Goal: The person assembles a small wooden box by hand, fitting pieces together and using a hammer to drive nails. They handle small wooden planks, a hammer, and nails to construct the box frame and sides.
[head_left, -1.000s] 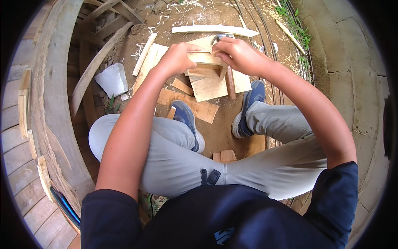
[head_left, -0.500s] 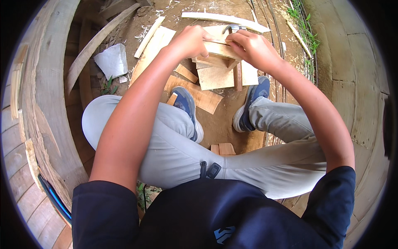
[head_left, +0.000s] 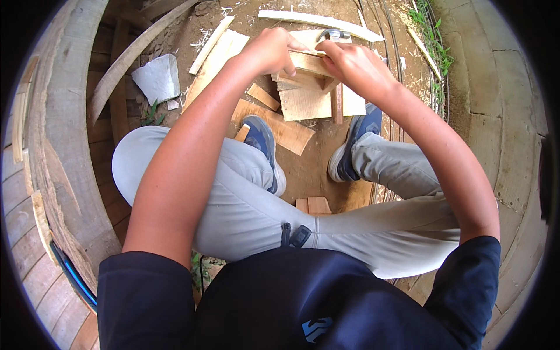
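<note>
A small box-like piece of pale boards (head_left: 310, 62) stands ahead of my feet. My left hand (head_left: 271, 51) is closed round its left end, thumb down along the side and fingers over the top edge. At the right end, the bent fingers of my right hand (head_left: 354, 63) are pinched together close to the top edge; what sits between the fingertips is too small to tell. A hammer lies beneath and behind the work, its metal head (head_left: 333, 35) beyond my right fingers and its brown handle (head_left: 337, 105) below the boards.
Flat wood offcuts (head_left: 283, 133) lie on the dirt around my shoes. A long pale strip (head_left: 321, 23) stretches across the far side. On the left are a grey stone block (head_left: 156, 79) and a thick beam (head_left: 73, 134). Thin rods (head_left: 392, 44) run along the right.
My hands keep to the same wooden piece, with only slight shifts of the right fingers at its top edge. The whole view has moved a little.
</note>
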A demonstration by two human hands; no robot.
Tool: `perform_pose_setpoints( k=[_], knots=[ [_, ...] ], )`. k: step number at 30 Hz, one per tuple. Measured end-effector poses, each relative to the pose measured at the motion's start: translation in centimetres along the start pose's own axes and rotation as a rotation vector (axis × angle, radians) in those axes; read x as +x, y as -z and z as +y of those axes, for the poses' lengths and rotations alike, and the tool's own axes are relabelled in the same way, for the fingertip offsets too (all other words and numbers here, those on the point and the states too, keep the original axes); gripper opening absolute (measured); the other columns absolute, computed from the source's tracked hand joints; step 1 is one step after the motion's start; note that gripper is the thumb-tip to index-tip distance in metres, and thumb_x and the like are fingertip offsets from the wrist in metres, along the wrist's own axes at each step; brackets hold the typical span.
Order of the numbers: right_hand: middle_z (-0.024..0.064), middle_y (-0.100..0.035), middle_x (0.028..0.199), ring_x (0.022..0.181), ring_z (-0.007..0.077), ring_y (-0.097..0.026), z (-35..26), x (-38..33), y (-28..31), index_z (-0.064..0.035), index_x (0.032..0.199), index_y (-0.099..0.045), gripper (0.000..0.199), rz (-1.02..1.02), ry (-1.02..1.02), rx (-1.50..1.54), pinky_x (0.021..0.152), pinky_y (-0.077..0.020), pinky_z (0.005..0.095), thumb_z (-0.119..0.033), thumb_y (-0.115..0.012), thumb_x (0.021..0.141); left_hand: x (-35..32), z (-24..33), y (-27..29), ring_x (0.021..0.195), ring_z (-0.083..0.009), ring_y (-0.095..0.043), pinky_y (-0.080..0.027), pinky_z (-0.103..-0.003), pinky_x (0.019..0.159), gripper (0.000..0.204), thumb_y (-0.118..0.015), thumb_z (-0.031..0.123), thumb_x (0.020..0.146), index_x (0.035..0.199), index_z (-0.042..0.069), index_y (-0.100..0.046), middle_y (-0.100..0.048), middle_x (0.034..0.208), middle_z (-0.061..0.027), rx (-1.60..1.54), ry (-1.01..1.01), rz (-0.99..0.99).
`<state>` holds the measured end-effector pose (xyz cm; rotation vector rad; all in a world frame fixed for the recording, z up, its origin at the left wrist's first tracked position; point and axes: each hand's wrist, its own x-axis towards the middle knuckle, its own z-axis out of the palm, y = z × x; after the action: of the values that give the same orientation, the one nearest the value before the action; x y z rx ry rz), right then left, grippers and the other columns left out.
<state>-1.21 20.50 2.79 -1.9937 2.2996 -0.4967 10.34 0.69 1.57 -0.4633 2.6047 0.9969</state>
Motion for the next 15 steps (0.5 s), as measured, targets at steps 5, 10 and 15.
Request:
perform_pose_setpoints(
  k=[5,10,15],
  knots=[
    [0.019,-0.069,0.087,0.083,0.0392,-0.069,0.1,0.5,0.5,-0.0027,0.097,-0.067,0.011,-0.033,0.015,0.029,0.074,-0.0563,0.0462,-0.012,-0.064,0.092,-0.1,-0.1,0.0,0.115,-0.0291,-0.068,-0.053,-0.038,0.103,0.068,-0.088,0.004,0.064,0.129,0.018,-0.074,-0.071,0.128,-0.0148,-0.007,0.0,0.002],
    [0.021,-0.072,0.086,0.085,0.0389,-0.073,-0.3,1.8,1.0,-0.0015,0.092,-0.07,0.01,-0.187,0.008,-0.034,0.073,-0.0589,0.0465,-0.007,-0.063,0.087,-0.3,0.0,0.2,0.114,-0.0297,-0.069,-0.053,-0.039,0.102,0.068,-0.087,0.003,0.064,0.13,0.015,-0.073,-0.072,0.125,-0.0179,-0.021,-0.014,-0.002],
    [0.0223,-0.072,0.085,0.086,0.0377,-0.074,-1.5,3.5,1.4,-0.0001,0.089,-0.071,0.008,-0.262,0.032,-0.165,0.072,-0.0612,0.0434,-0.004,-0.065,0.084,-0.9,0.7,0.5,0.114,-0.0308,-0.069,-0.052,-0.04,0.102,0.067,-0.087,0.003,0.066,0.131,0.01,-0.071,-0.072,0.125,-0.0192,-0.028,0.011,-0.004]
  ],
)
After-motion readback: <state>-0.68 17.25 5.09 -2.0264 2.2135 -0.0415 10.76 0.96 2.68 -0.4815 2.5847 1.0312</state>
